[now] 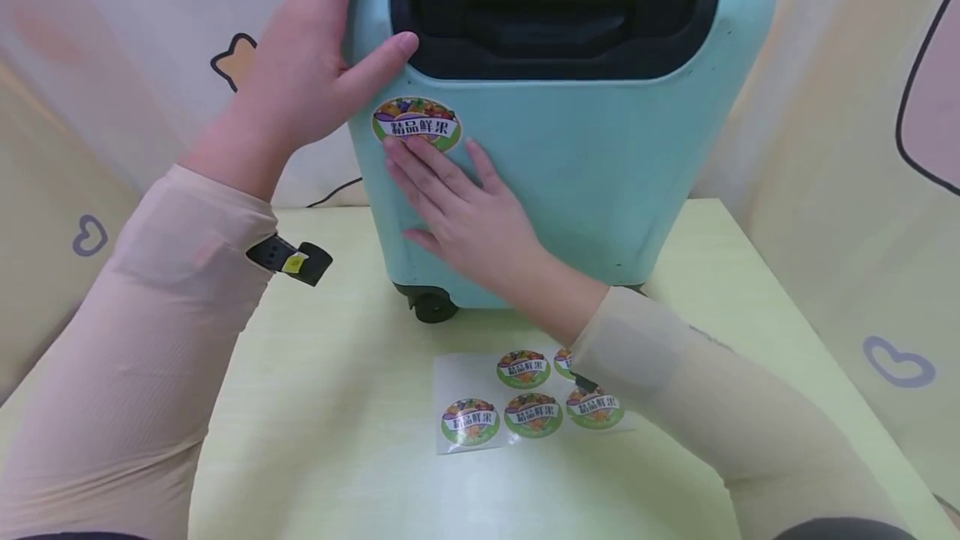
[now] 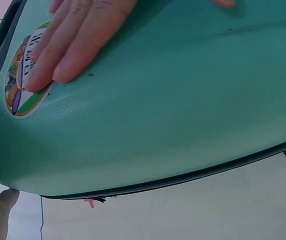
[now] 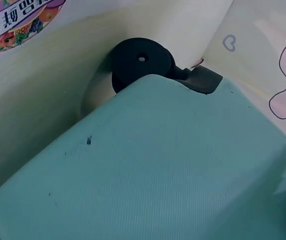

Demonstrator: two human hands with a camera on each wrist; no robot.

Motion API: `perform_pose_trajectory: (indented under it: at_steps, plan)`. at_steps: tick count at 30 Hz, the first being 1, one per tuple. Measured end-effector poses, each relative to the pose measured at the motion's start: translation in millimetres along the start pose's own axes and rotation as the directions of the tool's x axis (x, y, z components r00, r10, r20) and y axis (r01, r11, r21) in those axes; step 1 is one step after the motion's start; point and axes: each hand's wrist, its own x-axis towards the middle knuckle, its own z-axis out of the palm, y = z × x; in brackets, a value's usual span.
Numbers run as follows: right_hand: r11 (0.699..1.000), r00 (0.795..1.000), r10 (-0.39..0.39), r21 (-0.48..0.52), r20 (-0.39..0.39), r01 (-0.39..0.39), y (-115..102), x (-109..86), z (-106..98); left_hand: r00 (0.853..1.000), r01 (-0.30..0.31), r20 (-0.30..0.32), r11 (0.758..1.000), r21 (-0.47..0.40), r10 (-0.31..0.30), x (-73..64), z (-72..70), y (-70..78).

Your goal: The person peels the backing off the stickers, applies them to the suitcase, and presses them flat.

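Sticker (image 1: 417, 117) seen on suitcase (image 1: 592, 165) front near left edge; lower rim partly covered by right hand (image 1: 480, 219), fingers straight. Suitcase's upper-left corner touched by left hand (image 1: 307, 77), thumb extended above sticker; whether other fingers are curled can't be told.

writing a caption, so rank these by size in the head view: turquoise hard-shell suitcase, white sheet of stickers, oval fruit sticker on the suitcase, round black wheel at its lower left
1. suitcase
2. sheet, partly hidden by the beige right sleeve
3. fruit sticker
4. wheel
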Motion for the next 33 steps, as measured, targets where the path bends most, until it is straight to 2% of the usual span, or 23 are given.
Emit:
perform_pose_trajectory:
  at_steps: [3,12,19,25,33]
  plan:
    - [1.0,1.0,-0.004,-0.022,0.011,0.004,1.4,0.0,1.2,1.0,0.006,0.006,1.0,0.012,-0.006,0.5,-1.7,1.7]
    - [0.999,0.999,-0.012,-0.039,-0.034,0.011,4.5,-4.1,-0.5,0.997,-0.08,-0.02,0.996,0.038,0.081,0.3,-1.5,-2.0]
    - [1.0,0.999,0.011,0.002,-0.05,-0.011,6.4,-8.7,-2.2,0.997,-0.069,-0.022,0.997,0.026,0.069,-0.4,-1.1,-0.9]
    - [1.0,0.999,0.02,-0.014,-0.037,-0.02,9.3,-9.6,-4.0,0.998,-0.054,-0.025,0.998,0.013,0.054,-1.0,-3.9,-1.2]
    - [0.999,0.998,0.041,0.016,-0.048,-0.041,9.5,-12.0,-4.8,0.999,-0.037,-0.03,0.999,0.005,0.037,-2.9,-2.6,-1.4]
